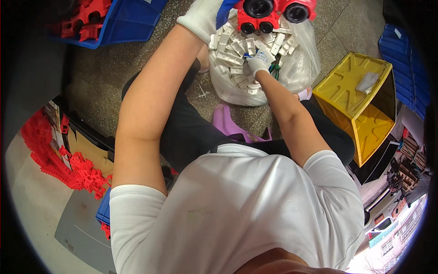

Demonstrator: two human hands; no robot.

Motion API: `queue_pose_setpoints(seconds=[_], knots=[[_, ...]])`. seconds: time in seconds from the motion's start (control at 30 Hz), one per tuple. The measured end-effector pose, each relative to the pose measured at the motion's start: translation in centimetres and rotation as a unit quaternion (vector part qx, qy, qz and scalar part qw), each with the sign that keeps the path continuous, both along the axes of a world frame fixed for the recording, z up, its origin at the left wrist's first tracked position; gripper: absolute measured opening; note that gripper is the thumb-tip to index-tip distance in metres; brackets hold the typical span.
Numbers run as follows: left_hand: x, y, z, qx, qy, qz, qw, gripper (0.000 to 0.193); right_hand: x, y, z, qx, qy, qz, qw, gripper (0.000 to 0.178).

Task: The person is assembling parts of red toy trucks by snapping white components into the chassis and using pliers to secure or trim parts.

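Observation:
My left hand (206, 17), in a white glove with a blue palm, is at the top edge and closed on a red toy vehicle (278, 8) with black wheels. Its fingertips are partly cut off by the frame. My right hand (261, 62), gloved the same way, reaches down into a clear plastic bag (299, 68) full of white plastic parts (232, 59). The right fingers are bent in among the parts, and what they grip is hidden. Green-handled pliers (275, 67) show against that hand's outer side; whether it holds them I cannot tell.
A blue bin (130, 25) with red plastic parts stands at the upper left. To the right, a yellow crate (351, 80) lies on its side near a blue crate (404, 68). Below the bag is a purple plastic piece (228, 122). More red parts (82, 171) are piled at the left.

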State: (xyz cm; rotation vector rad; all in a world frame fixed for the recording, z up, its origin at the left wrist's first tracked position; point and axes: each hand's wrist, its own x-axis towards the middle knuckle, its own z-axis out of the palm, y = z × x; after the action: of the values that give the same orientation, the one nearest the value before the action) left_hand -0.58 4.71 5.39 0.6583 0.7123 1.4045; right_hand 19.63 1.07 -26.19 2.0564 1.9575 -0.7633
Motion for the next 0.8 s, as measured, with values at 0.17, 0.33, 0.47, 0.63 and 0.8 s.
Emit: queue_pose_setpoints(seconds=[0.17, 0.33, 0.47, 0.63, 0.8], knots=[[-2.1, 1.3, -4.7, -0.059, 0.182, -0.086, 0.978, 0.05, 5.4, 3.5, 6.0, 0.036, 0.153, 0.016, 0.988, 0.06], [1.6, -1.0, -6.1, 0.041, 0.512, -0.18, 0.839, 0.07, 12.7, 6.9, 21.5, -0.128, 0.406, -0.132, 0.895, 0.043], [5.6, -2.9, -5.2, 0.089, 0.564, -0.249, 0.782, 0.085, 14.2, 1.8, 27.2, -0.056, 0.543, -0.035, 0.837, 0.037], [8.6, -3.8, -4.9, 0.175, 0.537, -0.23, 0.793, 0.081, 13.9, -1.9, 30.0, 0.233, 0.318, 0.174, 0.902, 0.034], [10.0, -4.5, -3.1, 0.214, 0.516, -0.214, 0.802, 0.074, 15.7, -2.8, 31.0, 0.038, 0.37, 0.045, 0.927, 0.037]])
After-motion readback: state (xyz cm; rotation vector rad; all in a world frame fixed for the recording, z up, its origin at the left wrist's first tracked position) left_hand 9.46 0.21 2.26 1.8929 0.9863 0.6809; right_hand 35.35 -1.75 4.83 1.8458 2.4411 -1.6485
